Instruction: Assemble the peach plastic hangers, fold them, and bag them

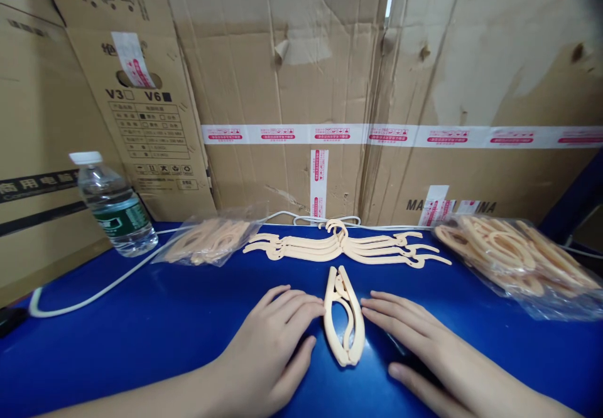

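Note:
A cream plastic folding hanger (359,336) lies folded on the blue table, its narrow end pointing away from me. On its left side is my left hand (282,336), fingers stretched out, with the fingertips at the hanger's edge. My right hand (419,336) is open on the other side, its fingertips close to the hanger's right edge; whether they touch I cannot tell. Just beyond, several unfolded cream hangers (311,250) lie stacked together, hooks toward the back.
Bagged folded hangers (207,242) lie at the left, and more bagged hangers (513,255) at the right. A water bottle (117,208) stands at the back left. A white cable (103,289) runs across the blue table (188,317). Cardboard boxes (282,179) wall off the back.

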